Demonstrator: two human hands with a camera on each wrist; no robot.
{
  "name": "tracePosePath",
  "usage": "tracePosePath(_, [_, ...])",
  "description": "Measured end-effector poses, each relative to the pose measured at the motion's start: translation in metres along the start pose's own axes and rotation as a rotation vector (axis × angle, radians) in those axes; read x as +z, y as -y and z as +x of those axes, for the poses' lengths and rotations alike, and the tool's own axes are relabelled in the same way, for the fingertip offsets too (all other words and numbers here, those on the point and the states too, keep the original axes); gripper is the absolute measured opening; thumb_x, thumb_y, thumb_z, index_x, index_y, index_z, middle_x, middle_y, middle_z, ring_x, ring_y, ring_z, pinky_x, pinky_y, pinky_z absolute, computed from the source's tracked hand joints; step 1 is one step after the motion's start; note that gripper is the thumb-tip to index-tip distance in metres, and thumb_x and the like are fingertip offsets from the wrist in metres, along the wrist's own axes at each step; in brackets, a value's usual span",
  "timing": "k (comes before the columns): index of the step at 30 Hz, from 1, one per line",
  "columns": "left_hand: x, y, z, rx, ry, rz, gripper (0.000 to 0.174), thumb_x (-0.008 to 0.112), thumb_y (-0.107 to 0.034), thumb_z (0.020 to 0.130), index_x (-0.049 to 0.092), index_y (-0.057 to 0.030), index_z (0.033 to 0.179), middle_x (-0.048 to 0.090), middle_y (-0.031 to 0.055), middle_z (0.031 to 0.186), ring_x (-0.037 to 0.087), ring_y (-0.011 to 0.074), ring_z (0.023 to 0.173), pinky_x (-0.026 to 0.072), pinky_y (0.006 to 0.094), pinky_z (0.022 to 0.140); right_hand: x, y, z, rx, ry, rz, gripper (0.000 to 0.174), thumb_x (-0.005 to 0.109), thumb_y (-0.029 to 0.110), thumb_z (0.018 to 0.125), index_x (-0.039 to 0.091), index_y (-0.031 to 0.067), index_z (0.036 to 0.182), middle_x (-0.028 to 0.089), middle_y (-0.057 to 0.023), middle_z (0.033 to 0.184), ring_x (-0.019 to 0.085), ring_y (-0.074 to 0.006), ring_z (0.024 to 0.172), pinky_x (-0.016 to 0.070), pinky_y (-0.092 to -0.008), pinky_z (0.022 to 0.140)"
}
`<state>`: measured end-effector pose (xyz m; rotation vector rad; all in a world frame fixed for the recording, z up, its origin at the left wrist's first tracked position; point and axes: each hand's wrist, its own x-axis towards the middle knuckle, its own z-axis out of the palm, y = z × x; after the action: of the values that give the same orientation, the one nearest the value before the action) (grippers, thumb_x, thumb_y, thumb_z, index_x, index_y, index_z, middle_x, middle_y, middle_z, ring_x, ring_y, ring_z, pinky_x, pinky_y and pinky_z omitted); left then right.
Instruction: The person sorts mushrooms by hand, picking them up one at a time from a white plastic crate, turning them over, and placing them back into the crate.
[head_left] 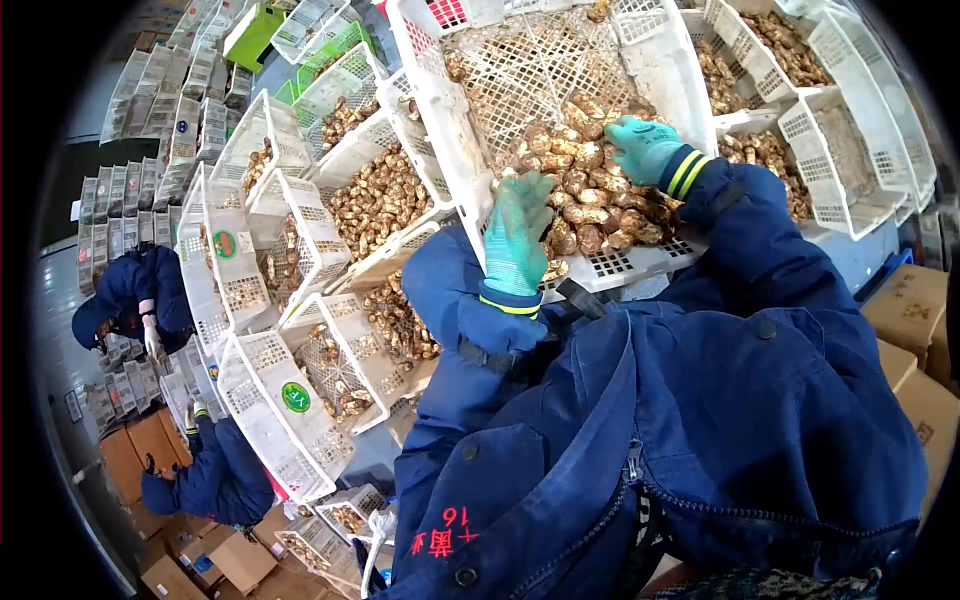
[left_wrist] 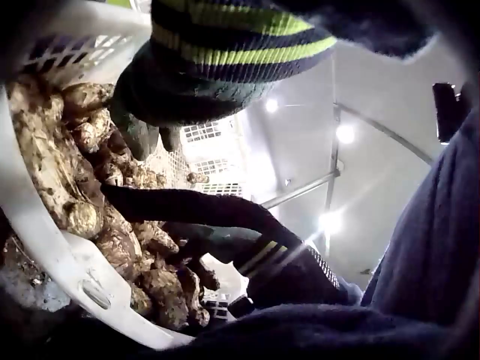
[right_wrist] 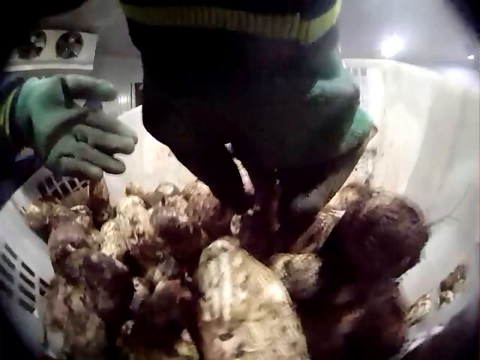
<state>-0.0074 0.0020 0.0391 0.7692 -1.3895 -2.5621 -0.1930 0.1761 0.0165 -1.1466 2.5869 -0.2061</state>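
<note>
A white plastic crate stands before me, with brown-and-cream mushrooms heaped at its near end. My gloved left hand is over the crate's left side, fingers extended and loosely bent; the right wrist view shows this hand holding nothing. My gloved right hand reaches into the heap from the right. Seen from its wrist, the right hand points down, fingertips around a dark mushroom, partly lost in shadow. A large pale mushroom lies in front of it.
More white crates of mushrooms stand to the left, others to the right. Two people in dark blue work among crates at the far left, one bending. Cardboard boxes are at the right edge. A green crate sits at the upper left.
</note>
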Motion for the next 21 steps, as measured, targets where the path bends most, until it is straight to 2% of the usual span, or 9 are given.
tracePosePath(4, [0.001, -0.004, -0.004, 0.003, 0.021, 0.009, 0.066, 0.047, -0.051, 0.096, 0.045, 0.0049, 0.131, 0.052, 0.0210, 0.129, 0.048, 0.0304, 0.123, 0.0382, 0.0427, 0.104, -0.005, 0.007, 0.009, 0.029, 0.026, -0.071, 0.026, 0.064, 0.021, 0.082, 0.063, 0.0041, 0.101, 0.061, -0.0180, 0.105, 0.061, -0.0344, 0.101, 0.0504, -0.0419, 0.084])
tracePosePath(8, [-0.003, 0.002, -0.003, 0.046, 0.179, 0.104, 0.063, 0.048, -0.046, 0.097, 0.039, 0.0008, 0.138, 0.049, 0.0188, 0.133, 0.047, 0.0306, 0.126, 0.0419, 0.0419, 0.101, -0.034, -0.017, 0.004, -0.054, -0.037, 0.319, 0.019, 0.067, 0.013, 0.082, 0.065, 0.0041, 0.098, 0.066, -0.0125, 0.082, 0.066, -0.0310, 0.069, 0.0538, -0.0397, 0.068])
tracePosePath(10, [0.018, -0.012, -0.011, -0.028, 0.193, 0.066, 0.063, 0.054, -0.039, 0.096, 0.033, -0.0033, 0.143, 0.045, 0.0191, 0.137, 0.043, 0.0305, 0.129, 0.0433, 0.0439, 0.101, -0.054, -0.003, -0.008, -0.216, -0.038, 0.504, 0.018, 0.066, 0.014, 0.084, 0.063, 0.0064, 0.100, 0.062, -0.0104, 0.089, 0.062, -0.0239, 0.080, 0.0509, -0.0353, 0.071])
tracePosePath(12, [0.031, -0.009, -0.010, 0.019, 0.284, 0.015, 0.062, 0.056, -0.036, 0.095, 0.032, -0.0055, 0.143, 0.049, 0.0186, 0.132, 0.051, 0.0306, 0.122, 0.0515, 0.0409, 0.091, -0.076, 0.028, -0.020, -0.519, -0.117, 0.592, 0.026, 0.065, 0.017, 0.087, 0.063, 0.0103, 0.112, 0.062, -0.0116, 0.091, 0.065, -0.0179, 0.080, 0.0526, -0.0335, 0.068])
tracePosePath(14, [0.036, -0.021, -0.010, -0.153, 0.398, -0.023, 0.058, 0.058, -0.033, 0.094, 0.035, -0.0070, 0.140, 0.054, 0.0177, 0.121, 0.061, 0.0257, 0.099, 0.0560, 0.0315, 0.068, -0.090, 0.052, -0.030, -0.381, 0.054, 0.867, 0.030, 0.059, 0.021, 0.090, 0.059, 0.0094, 0.117, 0.059, -0.0116, 0.090, 0.063, -0.0152, 0.081, 0.0521, -0.0317, 0.069])
tracePosePath(15, [0.016, -0.008, 0.002, -0.279, 0.461, -0.198, 0.052, 0.058, -0.020, 0.094, 0.036, -0.0060, 0.139, 0.062, 0.0179, 0.105, 0.067, 0.0230, 0.076, 0.0550, 0.0304, 0.057, -0.090, 0.050, -0.027, -0.248, -0.042, 0.695, 0.030, 0.057, 0.021, 0.090, 0.059, 0.0087, 0.117, 0.059, -0.0128, 0.088, 0.064, -0.0164, 0.080, 0.0521, -0.0319, 0.068])
tracePosePath(18, [0.003, -0.015, -0.001, -0.245, 0.333, -0.101, 0.049, 0.059, -0.017, 0.092, 0.039, -0.0062, 0.136, 0.063, 0.0180, 0.102, 0.066, 0.0231, 0.076, 0.0534, 0.0293, 0.056, -0.058, 0.023, -0.015, -0.039, 0.042, 0.104, 0.029, 0.053, 0.029, 0.090, 0.060, 0.0049, 0.103, 0.064, -0.0180, 0.090, 0.065, -0.0303, 0.090, 0.0518, -0.0426, 0.079])
tracePosePath(20, [-0.003, -0.013, 0.004, -0.198, 0.282, -0.210, 0.050, 0.057, -0.016, 0.090, 0.040, -0.0058, 0.136, 0.062, 0.0209, 0.107, 0.067, 0.0282, 0.080, 0.0554, 0.0320, 0.061, -0.038, 0.039, -0.030, 0.023, 0.249, -0.008, 0.032, 0.057, 0.028, 0.087, 0.056, 0.0033, 0.108, 0.063, -0.0201, 0.093, 0.063, -0.0374, 0.087, 0.0500, -0.0450, 0.077])
tracePosePath(21, [-0.003, -0.012, 0.005, -0.167, 0.294, -0.263, 0.051, 0.058, -0.022, 0.091, 0.040, -0.0052, 0.135, 0.060, 0.0215, 0.112, 0.066, 0.0309, 0.088, 0.0563, 0.0357, 0.068, -0.005, 0.034, -0.031, -0.003, 0.157, -0.014, 0.032, 0.057, 0.027, 0.086, 0.055, 0.0020, 0.106, 0.064, -0.0206, 0.092, 0.064, -0.0374, 0.088, 0.0501, -0.0452, 0.076])
